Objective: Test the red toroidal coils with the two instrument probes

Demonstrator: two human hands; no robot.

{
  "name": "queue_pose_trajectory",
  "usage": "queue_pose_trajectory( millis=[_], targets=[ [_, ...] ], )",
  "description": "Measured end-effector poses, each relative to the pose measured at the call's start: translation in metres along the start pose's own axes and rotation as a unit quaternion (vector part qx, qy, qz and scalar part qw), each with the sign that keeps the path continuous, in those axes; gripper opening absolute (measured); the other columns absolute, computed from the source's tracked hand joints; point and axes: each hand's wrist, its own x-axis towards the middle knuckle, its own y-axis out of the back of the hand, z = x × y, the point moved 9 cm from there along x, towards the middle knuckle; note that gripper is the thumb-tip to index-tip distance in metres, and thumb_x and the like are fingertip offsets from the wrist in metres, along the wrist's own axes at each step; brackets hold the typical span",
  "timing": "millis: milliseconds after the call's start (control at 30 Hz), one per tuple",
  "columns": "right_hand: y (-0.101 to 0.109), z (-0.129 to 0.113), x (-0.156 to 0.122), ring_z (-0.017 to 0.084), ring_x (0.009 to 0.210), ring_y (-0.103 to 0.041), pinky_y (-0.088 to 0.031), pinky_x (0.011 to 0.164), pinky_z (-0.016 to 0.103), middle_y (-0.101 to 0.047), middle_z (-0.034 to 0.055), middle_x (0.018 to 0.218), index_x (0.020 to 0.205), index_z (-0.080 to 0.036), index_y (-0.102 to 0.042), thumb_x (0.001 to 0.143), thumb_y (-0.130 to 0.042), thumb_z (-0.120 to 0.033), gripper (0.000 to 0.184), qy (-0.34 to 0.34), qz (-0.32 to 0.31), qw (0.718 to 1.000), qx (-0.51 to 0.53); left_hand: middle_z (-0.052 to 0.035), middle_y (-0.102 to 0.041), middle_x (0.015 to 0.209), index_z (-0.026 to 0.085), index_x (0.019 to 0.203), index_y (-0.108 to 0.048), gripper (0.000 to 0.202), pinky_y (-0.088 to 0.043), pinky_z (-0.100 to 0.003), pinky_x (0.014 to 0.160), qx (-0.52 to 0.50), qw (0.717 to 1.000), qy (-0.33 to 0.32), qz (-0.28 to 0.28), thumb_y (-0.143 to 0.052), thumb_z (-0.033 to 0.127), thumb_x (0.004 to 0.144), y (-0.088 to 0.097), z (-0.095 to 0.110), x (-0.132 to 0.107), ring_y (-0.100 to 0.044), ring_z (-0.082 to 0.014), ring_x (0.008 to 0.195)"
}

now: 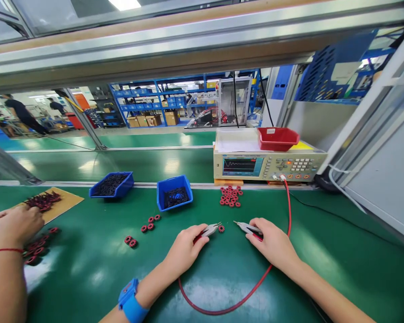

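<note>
The red-and-black ring (221, 229) is lying just right of centre in the head view, probably so that both hands can reach it. The left hand (188, 244) is holding a gray clip (209, 230) with its tip at the ring's upper edge; whether they are touching, I cannot tell. The right hand (272, 244) is holding a second clip (250, 228), tip apart from the ring. A red cable (290, 208) is looping slack at lower centre, likely giving play.

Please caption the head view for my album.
Left hand and right hand holding pointed clips near a red-and-black ring.
</note>
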Motion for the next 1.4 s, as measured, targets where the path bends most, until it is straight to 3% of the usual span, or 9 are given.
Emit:
queue_pose_trajectory(
  millis=[400,567,767,933,1200,1400],
  targets=[
    [-0.001,-0.001,0.001,0.018,0.079,-0.055,-0.041,0.066,0.030,-0.059,-0.0011,0.084,0.084,-0.024,-0.053,0.079,-0.050,-0.032,0.010,0.002,0.004,1.000,0.007,-0.0042,-0.064,0.100,0.020,0.113,-0.056,0.029,-0.044,-0.029,0.080,0.024,1.000,-0.015,0.000,-0.048,0.030,0.087,0.000,0.005,0.000,-0.058,-0.0187,0.088],
    [0.006,-0.001,0.001,0.018,0.076,-0.056,-0.043,0.068,0.031,-0.060,0.0011,0.088,0.089,-0.023,-0.055,0.081,-0.048,-0.036,0.016,0.000,0.014,0.998,0.054,-0.0036,-0.064,0.096,0.021,0.110,-0.057,0.027,-0.044,-0.029,0.077,0.009,1.000,-0.022,0.005,-0.049,0.029,0.086,0.002,0.009,-0.001,-0.059,-0.0182,0.084],
    [0.011,-0.032,-0.007,0.018,0.087,-0.057,-0.046,0.079,0.031,-0.061,0.0038,0.097,0.102,-0.023,-0.056,0.085,-0.045,-0.036,0.023,0.087,-0.005,0.983,0.164,-0.0012,-0.065,0.093,0.023,0.107,-0.059,0.024,-0.044,-0.026,0.072,-0.028,0.999,-0.025,-0.014,-0.050,0.027,0.085,0.003,0.017,-0.001,-0.059,-0.0167,0.079],
    [0.009,-0.048,-0.016,0.018,0.088,-0.057,-0.045,0.080,0.031,-0.060,0.0033,0.098,0.107,-0.025,-0.057,0.087,-0.045,-0.034,0.025,0.113,-0.039,0.984,0.134,-0.0020,-0.065,0.097,0.022,0.108,-0.059,0.025,-0.043,-0.025,0.076,-0.038,0.998,-0.028,-0.033,-0.050,0.026,0.085,0.002,0.018,-0.001,-0.058,-0.0169,0.084],
    [0.013,-0.029,-0.013,0.019,0.088,-0.058,-0.046,0.080,0.033,-0.062,0.0037,0.099,0.103,-0.025,-0.058,0.087,-0.042,-0.037,0.025,0.092,-0.057,0.988,0.106,-0.0027,-0.063,0.096,0.022,0.111,-0.056,0.027,-0.043,-0.027,0.077,-0.002,0.998,-0.043,-0.035,-0.050,0.027,0.085,-0.004,0.018,-0.004,-0.058,-0.0175,0.084],
    [0.012,-0.020,-0.012,0.016,0.074,-0.057,-0.045,0.066,0.027,-0.062,-0.0005,0.084,0.088,-0.025,-0.057,0.086,-0.041,-0.033,0.018,0.074,-0.086,0.986,0.121,-0.0047,-0.062,0.100,0.022,0.113,-0.054,0.029,-0.043,-0.030,0.083,0.015,0.998,-0.063,-0.026,-0.051,0.029,0.085,-0.005,0.020,-0.005,-0.057,-0.0190,0.090]
  ],
)
